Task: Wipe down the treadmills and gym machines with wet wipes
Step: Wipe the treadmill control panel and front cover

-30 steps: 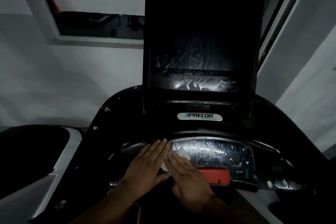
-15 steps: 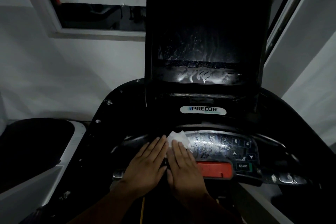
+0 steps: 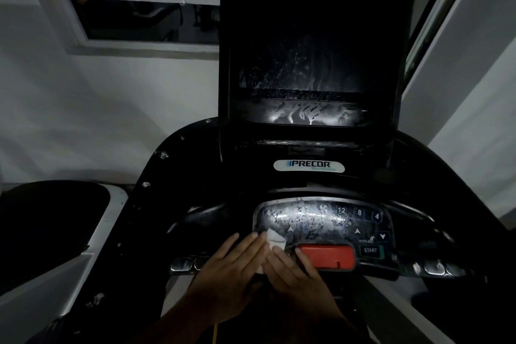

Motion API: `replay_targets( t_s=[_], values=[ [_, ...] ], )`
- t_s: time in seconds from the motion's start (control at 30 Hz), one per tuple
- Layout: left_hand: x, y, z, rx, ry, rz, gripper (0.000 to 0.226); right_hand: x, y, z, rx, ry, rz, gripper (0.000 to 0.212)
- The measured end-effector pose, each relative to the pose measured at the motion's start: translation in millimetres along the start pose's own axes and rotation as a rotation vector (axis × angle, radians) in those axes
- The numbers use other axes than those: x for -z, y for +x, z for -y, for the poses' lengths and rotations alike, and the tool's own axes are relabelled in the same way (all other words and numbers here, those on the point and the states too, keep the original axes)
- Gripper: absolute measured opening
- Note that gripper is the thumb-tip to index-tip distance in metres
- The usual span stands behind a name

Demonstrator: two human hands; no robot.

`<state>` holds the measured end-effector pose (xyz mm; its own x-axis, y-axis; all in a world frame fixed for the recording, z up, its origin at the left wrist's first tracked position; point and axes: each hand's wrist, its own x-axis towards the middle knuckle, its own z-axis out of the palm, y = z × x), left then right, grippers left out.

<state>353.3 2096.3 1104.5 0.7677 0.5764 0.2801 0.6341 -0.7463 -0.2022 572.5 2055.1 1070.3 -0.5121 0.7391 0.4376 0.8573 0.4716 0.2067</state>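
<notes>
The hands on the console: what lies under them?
A white wipe peeks out between the fingertips of the left hand and the right hand, both pressed flat on the console. The rest of the wipe and the console surface beneath are hidden.

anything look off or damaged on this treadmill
Nothing looks broken or askew. The screen and keypad carry wet streaks and droplets, and white specks dot the console on its left side, away from the wipe.
</notes>
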Motion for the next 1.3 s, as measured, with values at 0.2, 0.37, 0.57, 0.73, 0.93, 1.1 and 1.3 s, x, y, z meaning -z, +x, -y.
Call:
replay_targets(
  t_s=[0.2,0.37,0.57,0.73,0.93,1.1,1.3],
  values=[
    [-1.7,4.2,4.6,0.085,-0.002,0.001,0.069,10.2,17.8,14.0,-0.089,0.08,0.179,0.063],
    [-8.9,-16.1,-3.4,0.055,0.088,0.052,0.079,32.3,0.3,-6.3,-0.09,0.201,0.145,0.063],
    [-10.9,-2.2,-30.8,0.051,0.044,-0.049,0.065,37.6,-5.9,-32.1,-0.164,0.146,0.233,0.066],
    [-17.9,-20.9,-26.2,0.057,0.098,-0.02,0.07,30.4,-9.8,-35.0,-0.156,0.124,0.248,0.067],
    [-19.6,24.2,-35.8,0.151,0.023,0.019,0.07,26.7,-11.3,-36.1,-0.178,0.118,0.218,0.07],
    [-22.8,-19.2,-26.9,0.064,0.127,-0.009,0.066,29.1,-15.5,-43.8,-0.179,0.107,0.196,0.07],
    [-20.8,24.8,-48.1,0.08,0.063,0.045,0.067,28.5,-14.0,-47.0,-0.181,0.133,0.203,0.069]
  ],
)
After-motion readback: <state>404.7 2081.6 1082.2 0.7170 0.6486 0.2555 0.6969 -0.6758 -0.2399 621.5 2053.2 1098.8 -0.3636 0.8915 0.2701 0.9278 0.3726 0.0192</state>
